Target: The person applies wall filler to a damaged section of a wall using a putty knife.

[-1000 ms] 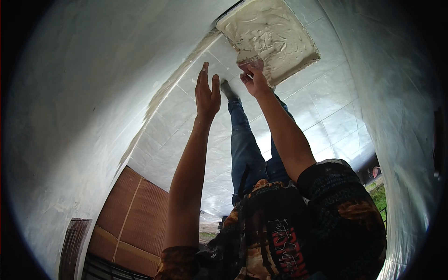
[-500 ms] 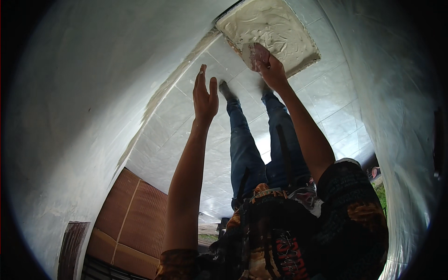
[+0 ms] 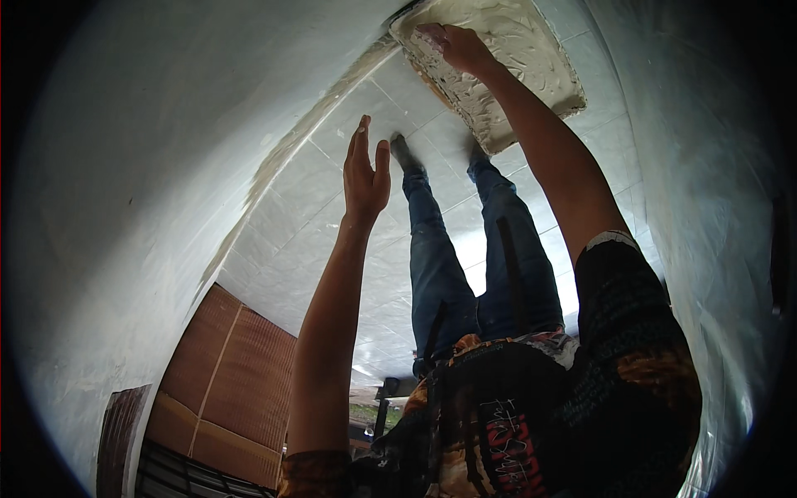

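My right hand (image 3: pixel 465 51) grips a flat pinkish scraper (image 3: pixel 431 37) over the upper left part of a shallow square tray (image 3: pixel 544 87), which holds thick cream-coloured paste with an uneven, ridged surface. The tool is partly hidden by my fingers. My left hand (image 3: pixel 365 173) is raised below and left of the tray with its fingers stretched out, holding nothing. My feet stand on pale tiles just below the tray.
A pale wall (image 3: pixel 133 183) with a rough strip along its base runs up the left. Clear plastic sheeting (image 3: pixel 697 207) hangs on the right. Pale floor tiles (image 3: pixel 282 257) lie around my legs. A brown corrugated panel (image 3: pixel 224 373) and dark bars show at lower left.
My right hand and scraper have moved up to the tray's upper left. The tray appears slightly further right. My left hand stays open, nearly in place.
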`<state>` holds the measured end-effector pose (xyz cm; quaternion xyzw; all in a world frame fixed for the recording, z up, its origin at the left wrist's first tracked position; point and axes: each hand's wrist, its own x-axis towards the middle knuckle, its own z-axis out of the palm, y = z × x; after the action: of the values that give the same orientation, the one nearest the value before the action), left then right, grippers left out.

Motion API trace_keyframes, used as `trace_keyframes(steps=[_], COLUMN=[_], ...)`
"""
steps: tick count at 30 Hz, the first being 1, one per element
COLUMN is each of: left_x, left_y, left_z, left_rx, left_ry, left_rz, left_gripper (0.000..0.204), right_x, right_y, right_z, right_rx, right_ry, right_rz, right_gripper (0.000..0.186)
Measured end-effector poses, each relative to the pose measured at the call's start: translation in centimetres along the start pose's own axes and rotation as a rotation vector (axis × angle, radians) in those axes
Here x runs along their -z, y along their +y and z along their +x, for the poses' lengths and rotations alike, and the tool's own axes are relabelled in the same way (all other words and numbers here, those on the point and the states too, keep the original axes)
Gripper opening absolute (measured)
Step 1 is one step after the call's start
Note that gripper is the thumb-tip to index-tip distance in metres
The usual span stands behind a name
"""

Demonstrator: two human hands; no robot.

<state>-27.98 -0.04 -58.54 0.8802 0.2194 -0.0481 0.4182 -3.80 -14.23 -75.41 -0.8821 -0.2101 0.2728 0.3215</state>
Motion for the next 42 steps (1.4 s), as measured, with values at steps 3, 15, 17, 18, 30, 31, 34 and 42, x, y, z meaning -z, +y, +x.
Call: trace_keyframes(steps=[3,15,17,18,30,31,34,42], left_x=[-0.4,-1.0,-0.7,-0.6,-0.6,-0.3,-3.1,-2.0], left_y=[-0.1,0.7,0.8,1.1,2.6,2.5,4.0,2.7], left_z=[0.0,-0.6,-1.1,-1.2,-1.6,-1.9,-0.3,-2.0], left_rx=[-0.009,0.021,0.014,0.011,0.060,0.064,-0.005,0.029], left_ry=[0.011,0.019,0.021,0.024,-0.002,0.003,-0.010,0.024], left_rz=[-0.016,-0.018,-0.013,-0.013,0.000,0.007,-0.032,0.017], left_gripper=[0.054,0.056,0.056,0.056,0.052,0.052,0.054,0.057], right_x=[-0.4,2.2,3.5,4.3,2.9,2.3,2.3,1.0], right_y=[0.7,2.3,2.2,2.6,-1.5,-2.7,2.4,0.8], right_z=[0.5,0.1,-0.6,-0.9,-0.4,-0.3,1.7,3.5], right_rx=[0.044,0.126,0.098,0.058,-0.162,-0.160,0.046,0.013], right_ry=[0.053,-0.329,-0.375,-0.413,-0.146,-0.172,0.059,-0.251], right_rz=[-0.062,0.526,0.528,0.524,0.286,0.212,-0.144,0.076], right_gripper=[0.046,0.034,0.036,0.039,0.039,0.039,0.042,0.043])
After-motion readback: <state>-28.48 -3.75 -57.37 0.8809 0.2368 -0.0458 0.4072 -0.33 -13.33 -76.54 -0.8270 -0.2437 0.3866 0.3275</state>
